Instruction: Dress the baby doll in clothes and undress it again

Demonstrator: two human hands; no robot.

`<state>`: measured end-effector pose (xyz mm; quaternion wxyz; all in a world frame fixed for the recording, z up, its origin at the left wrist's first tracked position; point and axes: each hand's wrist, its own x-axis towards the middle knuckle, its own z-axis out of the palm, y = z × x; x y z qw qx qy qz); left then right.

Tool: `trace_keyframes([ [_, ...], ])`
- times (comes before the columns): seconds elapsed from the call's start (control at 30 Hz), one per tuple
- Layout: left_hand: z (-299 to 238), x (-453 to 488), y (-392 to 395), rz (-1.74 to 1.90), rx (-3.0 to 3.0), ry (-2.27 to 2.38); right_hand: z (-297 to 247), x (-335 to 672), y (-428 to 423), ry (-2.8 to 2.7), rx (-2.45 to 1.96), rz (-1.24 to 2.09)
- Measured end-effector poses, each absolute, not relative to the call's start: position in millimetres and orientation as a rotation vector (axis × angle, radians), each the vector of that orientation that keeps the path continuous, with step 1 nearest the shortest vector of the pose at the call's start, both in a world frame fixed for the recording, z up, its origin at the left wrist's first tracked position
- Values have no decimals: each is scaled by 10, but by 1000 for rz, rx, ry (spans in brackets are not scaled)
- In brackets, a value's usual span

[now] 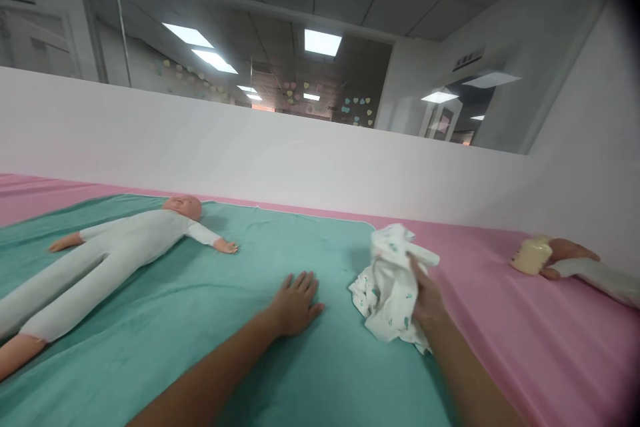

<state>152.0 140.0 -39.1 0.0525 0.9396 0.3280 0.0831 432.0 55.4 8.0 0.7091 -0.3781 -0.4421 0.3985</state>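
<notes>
- The right hand, right of the middle of the frame, has its fingers bent around a white cloth; the grasp is at the right side of the cloth, and the thumb is not clear to see.
- The white cloth, with small green marks, is crumpled and hangs in loose folds, a little blurred. I cannot tell whether its lower edge touches the surface below.
- The left hand, near the lower middle of the frame, grasps nothing: its palm is down, its fingers are extended and a little spread, and its thumb points to the right.
- This hand rests on a green blanket, which is spread wide, with some shallow wrinkles.
- At the left of the frame, a doll in white clothing lies on the blanket, face up, with both arms stretched out and its legs toward the lower left.
- Around the blanket shows a pink sheet, mostly at the right.
- On this sheet, at the right of the frame, stands a cream-coloured bottle, just beside a white sleeve; whose sleeve it is, I cannot tell.
- Behind, a white wall carries a wide window with reflected ceiling lamps.
</notes>
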Motion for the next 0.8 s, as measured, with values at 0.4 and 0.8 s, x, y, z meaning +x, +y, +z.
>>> trace_keyframes([
  [0.4, -240, 1356, 835, 315, 2828, 697, -496, 3485, 1183, -1813, -1709, 411],
  [0.8, -110, 353, 1122, 346, 2647, 1237, -568, 3546, 1252, -1699, -1668, 467],
])
